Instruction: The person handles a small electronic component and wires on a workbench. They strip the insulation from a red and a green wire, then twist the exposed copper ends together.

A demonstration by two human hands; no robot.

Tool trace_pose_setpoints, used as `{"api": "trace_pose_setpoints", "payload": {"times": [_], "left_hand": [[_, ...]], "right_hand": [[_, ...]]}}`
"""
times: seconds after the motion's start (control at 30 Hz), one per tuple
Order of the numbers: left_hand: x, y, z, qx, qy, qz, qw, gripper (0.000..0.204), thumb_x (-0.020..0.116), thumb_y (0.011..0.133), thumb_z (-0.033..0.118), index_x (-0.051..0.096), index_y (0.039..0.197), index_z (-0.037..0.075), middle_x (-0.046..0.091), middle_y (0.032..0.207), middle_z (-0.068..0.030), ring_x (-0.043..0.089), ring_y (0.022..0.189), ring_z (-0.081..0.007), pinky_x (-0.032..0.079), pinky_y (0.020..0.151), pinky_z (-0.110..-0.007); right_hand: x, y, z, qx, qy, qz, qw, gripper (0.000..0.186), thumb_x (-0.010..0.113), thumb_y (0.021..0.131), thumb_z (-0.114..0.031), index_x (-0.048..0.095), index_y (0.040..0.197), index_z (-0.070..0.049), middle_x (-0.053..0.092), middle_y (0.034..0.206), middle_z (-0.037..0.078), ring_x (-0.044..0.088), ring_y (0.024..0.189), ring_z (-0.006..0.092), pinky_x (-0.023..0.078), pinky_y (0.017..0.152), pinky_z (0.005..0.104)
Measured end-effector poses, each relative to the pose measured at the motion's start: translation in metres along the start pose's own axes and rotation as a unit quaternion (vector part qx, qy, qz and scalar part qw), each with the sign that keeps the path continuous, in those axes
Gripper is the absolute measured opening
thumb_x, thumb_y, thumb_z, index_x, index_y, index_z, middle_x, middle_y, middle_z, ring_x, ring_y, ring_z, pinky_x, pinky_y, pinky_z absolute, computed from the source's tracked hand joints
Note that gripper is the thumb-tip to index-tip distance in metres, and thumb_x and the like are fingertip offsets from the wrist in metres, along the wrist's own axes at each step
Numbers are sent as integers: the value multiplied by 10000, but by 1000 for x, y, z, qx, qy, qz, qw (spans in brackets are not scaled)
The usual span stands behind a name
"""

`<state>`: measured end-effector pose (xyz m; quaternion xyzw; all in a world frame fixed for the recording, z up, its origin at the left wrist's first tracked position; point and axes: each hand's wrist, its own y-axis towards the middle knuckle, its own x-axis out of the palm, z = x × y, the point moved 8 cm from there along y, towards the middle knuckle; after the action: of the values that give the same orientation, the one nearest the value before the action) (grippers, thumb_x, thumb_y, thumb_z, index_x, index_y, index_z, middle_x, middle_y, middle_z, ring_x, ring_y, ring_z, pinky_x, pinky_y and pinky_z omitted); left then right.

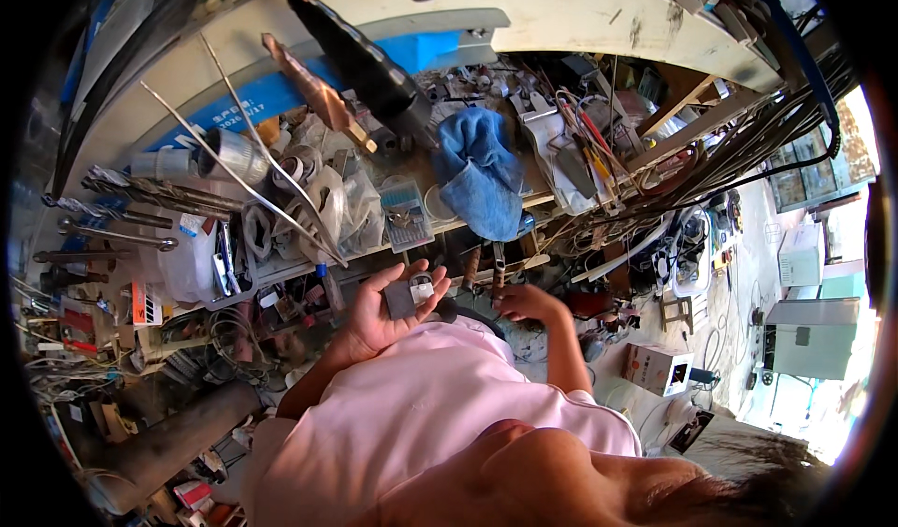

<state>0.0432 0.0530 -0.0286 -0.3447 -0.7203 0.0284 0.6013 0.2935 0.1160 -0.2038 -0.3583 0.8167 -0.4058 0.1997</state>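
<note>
My left hand (369,326) is palm up below the bench, fingers curled around a dark square block (400,303) and a small silvery metal piece (420,288). My right hand (531,304) is closed at the lower end of an upright tool with a dark handle (499,274), just below a crumpled blue cloth (477,172). A clear compartment box of small parts (402,211) lies on the cluttered bench, left of the cloth.
Drill bits (150,190), large step bits (365,59) and cables (702,176) line the crowded bench (552,260). At the right, a cardboard box (655,368) sits on the floor near a grey cabinet (809,340). A large pipe (178,443) lies at the lower left.
</note>
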Motion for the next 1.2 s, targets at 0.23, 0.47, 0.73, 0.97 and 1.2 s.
{"api": "trace_pose_setpoints", "payload": {"times": [0.23, 0.47, 0.73, 0.97, 1.2], "left_hand": [[2, -9, 7, 39, 19, -42, 998, 321, 556, 911, 212, 543, 1142, -10, 508, 1226, -206, 464, 1207, -347, 516, 899, -447], [9, -22, -4, 71, -58, -28, 995, 311, 528, 925, 200, 521, 1142, -23, 485, 1244, -231, 412, 1270, -354, 535, 890, -445], [-23, -40, 10, 177, -81, -12, 981, 329, 536, 918, 235, 567, 1125, -18, 486, 1230, -204, 415, 1248, -331, 535, 878, -435], [-29, -33, 10, 157, -95, -52, 982, 312, 541, 915, 191, 527, 1135, -30, 503, 1211, -222, 448, 1219, -363, 496, 943, -448], [-14, -20, 4, 110, -50, -44, 992, 306, 521, 929, 186, 514, 1139, -36, 499, 1206, -238, 473, 1186, -362, 496, 946, -456]], "right_hand": [[-52, -158, -306, -343, -394, 163, 837, 158, 558, 882, -148, 662, 987, -91, 680, 785, 39, 647, 709, 130, 522, 653, 300], [-138, 2, -490, -506, -495, 391, 588, 327, 630, 797, -167, 609, 1094, -31, 624, 1054, 186, 587, 1006, 335, 466, 870, 380], [-160, 118, -525, -318, -579, 413, 628, 354, 653, 778, -130, 595, 1109, -20, 624, 1066, 176, 586, 1020, 315, 464, 885, 383], [-140, 57, -517, -391, -557, 383, 625, 382, 673, 761, -97, 584, 1123, -11, 624, 1076, 168, 585, 1031, 298, 463, 899, 386], [-73, -56, -477, -497, -397, 181, 750, 415, 692, 744, -65, 572, 1136, -1, 624, 1086, 159, 585, 1043, 281, 461, 912, 388]]}}
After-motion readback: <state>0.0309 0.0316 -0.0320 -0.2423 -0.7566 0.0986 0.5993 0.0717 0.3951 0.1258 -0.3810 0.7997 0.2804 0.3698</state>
